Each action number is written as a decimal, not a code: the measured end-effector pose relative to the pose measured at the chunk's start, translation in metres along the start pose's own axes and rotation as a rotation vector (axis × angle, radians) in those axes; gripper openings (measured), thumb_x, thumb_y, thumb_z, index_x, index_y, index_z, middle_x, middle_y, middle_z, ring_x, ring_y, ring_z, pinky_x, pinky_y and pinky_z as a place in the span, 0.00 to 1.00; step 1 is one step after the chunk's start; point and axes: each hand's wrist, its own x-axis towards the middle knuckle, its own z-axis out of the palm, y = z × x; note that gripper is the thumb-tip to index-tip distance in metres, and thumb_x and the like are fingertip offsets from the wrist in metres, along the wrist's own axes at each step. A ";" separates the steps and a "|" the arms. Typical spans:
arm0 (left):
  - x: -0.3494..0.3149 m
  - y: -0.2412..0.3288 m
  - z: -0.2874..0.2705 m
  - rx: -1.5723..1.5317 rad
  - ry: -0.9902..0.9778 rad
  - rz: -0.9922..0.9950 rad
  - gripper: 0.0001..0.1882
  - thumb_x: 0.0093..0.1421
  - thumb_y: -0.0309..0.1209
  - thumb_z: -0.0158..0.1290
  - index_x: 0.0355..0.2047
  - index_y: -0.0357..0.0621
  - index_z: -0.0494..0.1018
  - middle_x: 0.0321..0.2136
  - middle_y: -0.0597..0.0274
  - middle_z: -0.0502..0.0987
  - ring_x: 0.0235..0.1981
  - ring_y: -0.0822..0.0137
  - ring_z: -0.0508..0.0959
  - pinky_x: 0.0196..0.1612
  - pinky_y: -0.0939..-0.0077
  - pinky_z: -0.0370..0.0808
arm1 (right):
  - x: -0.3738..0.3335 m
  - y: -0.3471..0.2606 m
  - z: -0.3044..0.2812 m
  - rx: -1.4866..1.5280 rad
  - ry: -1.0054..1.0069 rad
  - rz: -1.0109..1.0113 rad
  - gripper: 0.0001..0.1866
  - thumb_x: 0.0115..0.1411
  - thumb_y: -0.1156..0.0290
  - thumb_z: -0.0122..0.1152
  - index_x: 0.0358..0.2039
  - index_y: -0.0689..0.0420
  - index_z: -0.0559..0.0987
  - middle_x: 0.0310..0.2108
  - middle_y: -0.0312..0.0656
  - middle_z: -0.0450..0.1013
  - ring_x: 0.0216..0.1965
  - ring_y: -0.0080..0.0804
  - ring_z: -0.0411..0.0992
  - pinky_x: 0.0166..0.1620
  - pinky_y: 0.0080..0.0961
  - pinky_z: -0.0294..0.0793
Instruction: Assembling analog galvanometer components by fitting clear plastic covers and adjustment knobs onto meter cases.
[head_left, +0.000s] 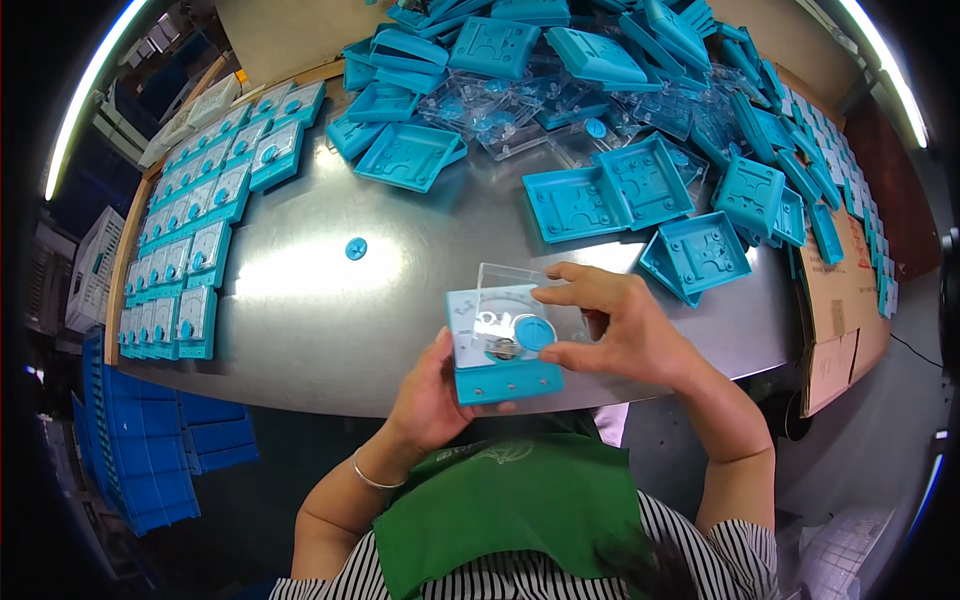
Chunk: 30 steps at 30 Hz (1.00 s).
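Over the table's front edge, my left hand grips a turquoise plastic case with a white face plate. Fingers and thumb of my right hand pinch a clear plastic cover by its right side. The cover is tilted over the white plate and overlaps it; whether the two touch I cannot tell. A round blue dial shows at the cover's lower right, near my right thumb. Another small blue dial lies alone on the metal table.
Rows of assembled turquoise units stand at the left edge. Turquoise shells are heaped at the back, with clear covers among them. Open shells lie at right, near a cardboard box. Blue crates stand below left.
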 end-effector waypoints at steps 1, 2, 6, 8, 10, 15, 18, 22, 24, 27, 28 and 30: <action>0.002 -0.002 0.003 0.000 -0.006 -0.006 0.28 0.68 0.49 0.29 0.61 0.44 0.53 0.56 0.51 0.65 0.52 0.53 0.71 0.43 0.56 0.79 | 0.000 0.003 0.002 -0.005 0.005 0.005 0.29 0.39 0.66 0.75 0.45 0.57 0.79 0.50 0.52 0.71 0.23 0.19 0.65 0.26 0.16 0.68; 0.003 -0.004 0.008 -0.027 -0.017 -0.032 0.28 0.68 0.49 0.29 0.61 0.44 0.53 0.56 0.51 0.65 0.52 0.52 0.71 0.43 0.55 0.79 | 0.001 0.008 0.005 -0.009 -0.023 0.009 0.29 0.39 0.66 0.75 0.45 0.57 0.79 0.50 0.53 0.71 0.23 0.19 0.65 0.26 0.16 0.68; 0.004 -0.007 0.007 -0.102 -0.074 -0.061 0.28 0.69 0.49 0.27 0.62 0.45 0.52 0.56 0.52 0.64 0.52 0.52 0.72 0.44 0.55 0.80 | 0.002 0.011 0.008 -0.033 -0.085 0.008 0.29 0.40 0.67 0.74 0.45 0.57 0.79 0.49 0.56 0.70 0.23 0.19 0.66 0.26 0.16 0.68; 0.004 -0.009 0.003 -0.148 -0.095 -0.066 0.29 0.68 0.50 0.27 0.61 0.45 0.52 0.56 0.52 0.65 0.52 0.52 0.72 0.44 0.56 0.80 | 0.003 0.012 0.010 -0.015 -0.102 0.014 0.28 0.40 0.67 0.74 0.46 0.57 0.79 0.50 0.56 0.70 0.23 0.19 0.67 0.27 0.16 0.68; 0.002 -0.010 0.002 -0.192 -0.119 -0.074 0.29 0.68 0.50 0.27 0.61 0.45 0.52 0.56 0.52 0.65 0.52 0.52 0.72 0.43 0.57 0.80 | 0.004 0.013 0.011 0.002 -0.116 0.023 0.28 0.41 0.67 0.74 0.46 0.57 0.79 0.50 0.56 0.70 0.24 0.19 0.67 0.27 0.15 0.68; 0.000 -0.011 0.001 -0.249 -0.079 -0.094 0.31 0.67 0.53 0.28 0.61 0.44 0.53 0.55 0.52 0.65 0.51 0.52 0.72 0.43 0.57 0.81 | 0.005 0.016 0.012 0.056 -0.163 0.071 0.28 0.42 0.66 0.74 0.46 0.57 0.79 0.51 0.57 0.69 0.25 0.18 0.66 0.28 0.16 0.68; 0.000 -0.011 0.000 -0.256 -0.074 -0.094 0.32 0.67 0.54 0.28 0.61 0.44 0.53 0.55 0.51 0.65 0.51 0.52 0.73 0.43 0.58 0.81 | 0.008 0.008 0.010 0.081 -0.206 0.100 0.28 0.42 0.65 0.74 0.46 0.58 0.79 0.51 0.56 0.69 0.26 0.19 0.67 0.29 0.16 0.68; 0.000 -0.013 -0.004 -0.282 -0.067 -0.100 0.33 0.66 0.55 0.29 0.61 0.43 0.53 0.55 0.51 0.65 0.51 0.51 0.73 0.43 0.57 0.81 | 0.005 0.009 0.014 0.121 -0.206 0.118 0.28 0.42 0.65 0.74 0.46 0.57 0.79 0.51 0.57 0.69 0.27 0.19 0.67 0.29 0.17 0.69; 0.001 -0.015 -0.005 -0.207 -0.053 -0.093 0.34 0.65 0.56 0.28 0.61 0.43 0.53 0.54 0.50 0.66 0.51 0.52 0.73 0.43 0.59 0.80 | -0.001 0.008 0.017 0.048 -0.190 0.107 0.27 0.42 0.65 0.74 0.46 0.56 0.79 0.53 0.58 0.68 0.28 0.22 0.70 0.30 0.18 0.70; -0.003 -0.018 0.011 -0.100 -0.004 0.000 0.33 0.65 0.52 0.38 0.60 0.40 0.53 0.53 0.50 0.67 0.49 0.56 0.74 0.44 0.63 0.78 | -0.011 0.010 0.025 -0.183 -0.079 -0.154 0.31 0.42 0.66 0.75 0.49 0.53 0.77 0.56 0.58 0.64 0.29 0.25 0.73 0.30 0.19 0.71; -0.003 -0.017 0.014 -0.097 -0.005 0.000 0.33 0.65 0.52 0.38 0.60 0.40 0.53 0.53 0.50 0.67 0.49 0.56 0.74 0.44 0.63 0.78 | -0.012 0.010 0.023 -0.184 -0.076 -0.156 0.31 0.42 0.66 0.75 0.49 0.53 0.77 0.56 0.58 0.64 0.29 0.25 0.73 0.30 0.19 0.71; -0.005 -0.013 0.014 0.500 -0.003 0.105 0.32 0.61 0.42 0.51 0.59 0.37 0.55 0.51 0.50 0.69 0.47 0.59 0.75 0.44 0.65 0.77 | -0.013 0.008 0.023 -0.265 -0.049 -0.257 0.31 0.46 0.64 0.72 0.52 0.55 0.74 0.58 0.56 0.62 0.30 0.27 0.74 0.30 0.19 0.71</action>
